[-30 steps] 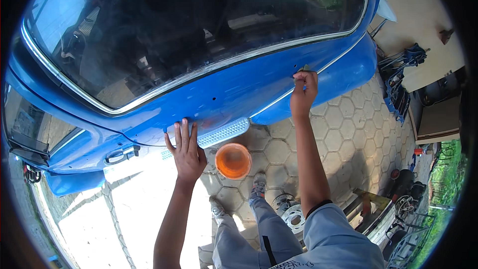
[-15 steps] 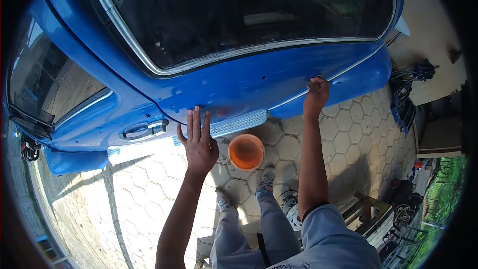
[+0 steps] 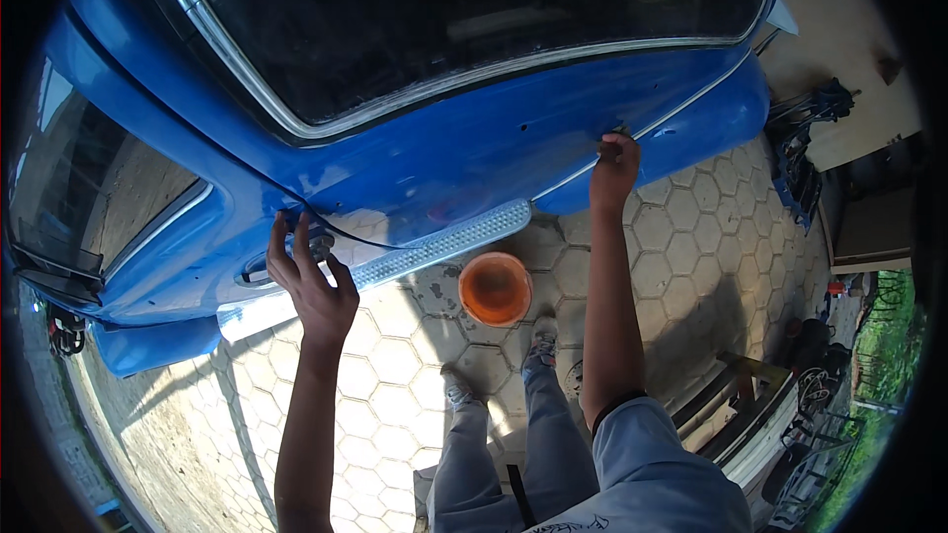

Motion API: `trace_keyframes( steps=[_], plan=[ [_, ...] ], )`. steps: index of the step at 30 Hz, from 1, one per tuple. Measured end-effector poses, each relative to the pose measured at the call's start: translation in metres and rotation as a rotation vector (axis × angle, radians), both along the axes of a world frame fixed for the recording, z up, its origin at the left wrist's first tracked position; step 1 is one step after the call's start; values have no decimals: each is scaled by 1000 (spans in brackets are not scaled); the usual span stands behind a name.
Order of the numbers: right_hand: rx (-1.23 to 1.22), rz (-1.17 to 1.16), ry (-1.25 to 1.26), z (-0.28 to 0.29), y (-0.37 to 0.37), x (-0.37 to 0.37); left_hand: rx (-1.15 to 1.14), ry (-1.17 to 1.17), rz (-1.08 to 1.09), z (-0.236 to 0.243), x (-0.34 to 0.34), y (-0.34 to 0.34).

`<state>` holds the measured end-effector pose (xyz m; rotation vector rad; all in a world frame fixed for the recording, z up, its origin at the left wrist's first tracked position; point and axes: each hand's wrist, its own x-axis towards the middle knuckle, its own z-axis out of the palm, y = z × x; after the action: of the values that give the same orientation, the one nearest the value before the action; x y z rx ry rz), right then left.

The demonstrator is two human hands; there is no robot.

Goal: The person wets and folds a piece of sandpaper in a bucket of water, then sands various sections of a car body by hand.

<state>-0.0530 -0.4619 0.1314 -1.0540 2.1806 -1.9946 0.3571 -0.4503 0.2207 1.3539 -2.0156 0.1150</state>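
Note:
A blue car (image 3: 434, 163) stands before me, its dark side window (image 3: 474, 10) framed by a bright metal trim. At the left, my left hand (image 3: 314, 291) reaches up with fingers spread and bent, beside the car's door handle (image 3: 321, 240), which it partly hides. Whether the fingertips touch the paint I cannot tell. Farther right, my right hand (image 3: 614, 166) is closed against the rear side panel, just above the thin bright trim strip (image 3: 681, 104). Something small and dark shows at its fingertips, too little to name.
An orange bucket (image 3: 495, 290) stands on the hexagonal paving (image 3: 681, 237), below the textured metal running board (image 3: 454, 242) and just ahead of my feet. A wooden bench-like frame (image 3: 741, 385) lies at the lower right. Dark parts (image 3: 805, 153) hang or lean by the wall at the right.
My left hand has moved left from the panel's lower edge to the door handle, its fingers now more bent. My right hand stays closed at the panel and sits slightly higher in view.

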Motion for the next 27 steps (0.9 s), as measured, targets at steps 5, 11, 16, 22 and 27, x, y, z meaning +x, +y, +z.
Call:
trace_keyframes(
  steps=[5,11,16,22,27],
  plan=[
    [-96,306,66,40,-2,154,-111,-441,-16,-13,55,-5],
    [72,874,523,48,11,266,-188,-433,-73,-25,49,-10],
    [14,186,317,27,16,161,-241,-646,-396,22,89,-43],
    [-159,286,148,49,-3,232,-323,-613,-485,12,98,-54],
    [6,697,244,54,10,332,-373,-593,-472,7,100,-60]
  ],
)
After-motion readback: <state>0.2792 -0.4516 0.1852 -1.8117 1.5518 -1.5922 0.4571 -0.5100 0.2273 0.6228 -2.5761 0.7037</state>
